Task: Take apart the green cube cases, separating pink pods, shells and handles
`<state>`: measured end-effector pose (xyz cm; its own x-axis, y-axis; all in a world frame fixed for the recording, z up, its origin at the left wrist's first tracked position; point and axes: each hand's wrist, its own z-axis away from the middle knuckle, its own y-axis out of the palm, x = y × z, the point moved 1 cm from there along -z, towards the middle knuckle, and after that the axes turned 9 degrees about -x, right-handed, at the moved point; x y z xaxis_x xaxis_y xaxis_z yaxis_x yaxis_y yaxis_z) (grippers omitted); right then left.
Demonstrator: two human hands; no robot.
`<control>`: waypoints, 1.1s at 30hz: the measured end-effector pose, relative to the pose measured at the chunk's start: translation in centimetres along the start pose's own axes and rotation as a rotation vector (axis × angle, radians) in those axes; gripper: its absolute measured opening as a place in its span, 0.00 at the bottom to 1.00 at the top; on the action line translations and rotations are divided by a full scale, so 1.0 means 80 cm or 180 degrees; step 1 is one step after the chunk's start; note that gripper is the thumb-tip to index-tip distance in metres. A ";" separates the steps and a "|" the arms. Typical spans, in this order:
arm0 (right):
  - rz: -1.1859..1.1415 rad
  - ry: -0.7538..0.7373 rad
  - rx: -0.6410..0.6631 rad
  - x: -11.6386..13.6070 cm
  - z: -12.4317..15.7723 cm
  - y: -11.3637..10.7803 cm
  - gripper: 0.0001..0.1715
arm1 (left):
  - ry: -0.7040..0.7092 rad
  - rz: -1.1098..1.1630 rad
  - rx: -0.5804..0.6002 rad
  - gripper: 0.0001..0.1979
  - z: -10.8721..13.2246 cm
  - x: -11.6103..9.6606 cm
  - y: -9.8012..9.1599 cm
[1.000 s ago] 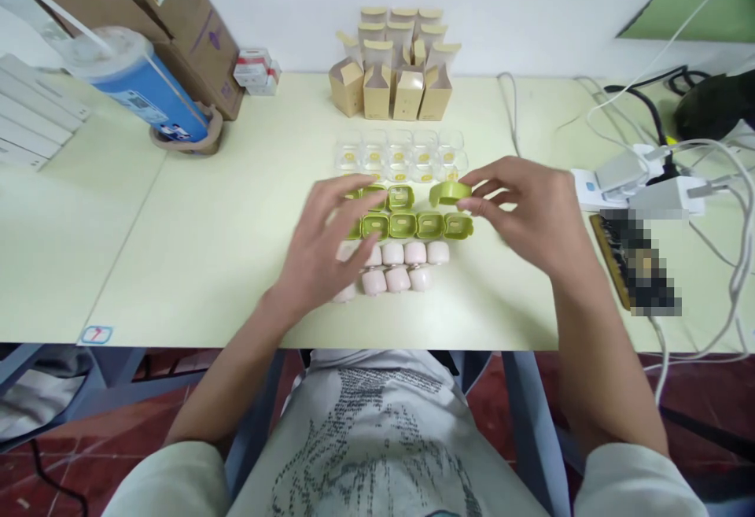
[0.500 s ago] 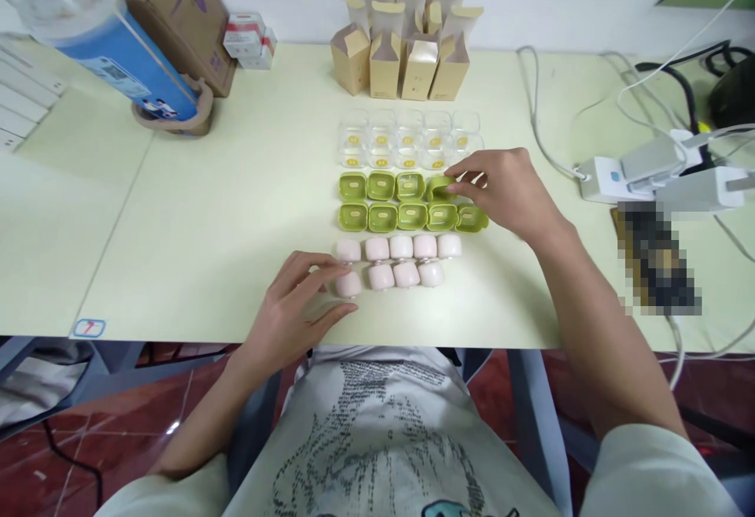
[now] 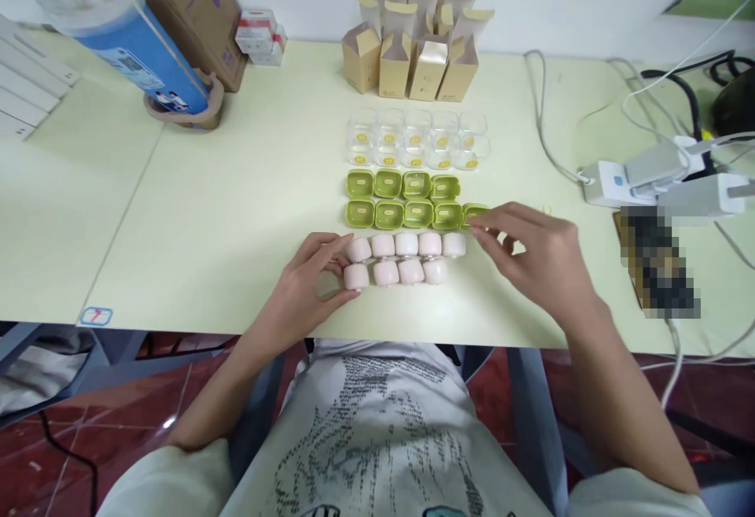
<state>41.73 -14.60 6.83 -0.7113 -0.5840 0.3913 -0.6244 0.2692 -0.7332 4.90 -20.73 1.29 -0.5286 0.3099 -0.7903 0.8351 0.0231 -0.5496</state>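
Olive-green, rounded-square plastic cup at the right end of the front green row: it looks light and fairly stiff, with smooth walls that could slip, so the upper rim seems the surest place to take hold. The right hand has thumb and forefinger drawn into a narrow pinch on its near right edge, the cup sitting on the table.

Eight matching green cups stand beside and behind it, mouths up; each shows a pale oval on its floor, and no other contents can be made out.

Nearer the person, nine pale-pink, rounded, glossy blocks lie in two rows. They would probably feel smooth and hard, easily nudged, and best held by their sides. The left hand spans the left end widely, forefinger by the back block and thumb by the front one; whether it presses them I cannot tell.

Beyond the green rows are clear, thin-walled plastic cups with yellow ovals, likely the more fragile. Farther back stand tan cardboard boxes with flaps raised, their insides too hidden to judge. At far left, a tall blue drink cup sits in a brown moulded carrier.
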 end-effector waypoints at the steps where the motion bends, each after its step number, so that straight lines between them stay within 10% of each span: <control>1: 0.0011 -0.0051 0.0073 0.002 0.012 0.002 0.10 | -0.0006 -0.0010 0.0060 0.34 -0.002 -0.001 -0.003; 8: 0.0248 -0.0268 0.0335 -0.002 0.048 0.021 0.16 | 0.0086 -0.0324 -0.0169 0.16 -0.028 -0.017 -0.006; 33: 0.1344 -0.0730 0.1085 0.015 0.015 0.039 0.20 | -0.0311 -0.2194 0.1029 0.12 -0.106 -0.091 0.015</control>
<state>39.33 -15.41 4.37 -0.7642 -0.6405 -0.0759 -0.1363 0.2753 -0.9516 11.01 -14.93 8.67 -0.9373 0.2405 -0.2522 0.2337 -0.1032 -0.9668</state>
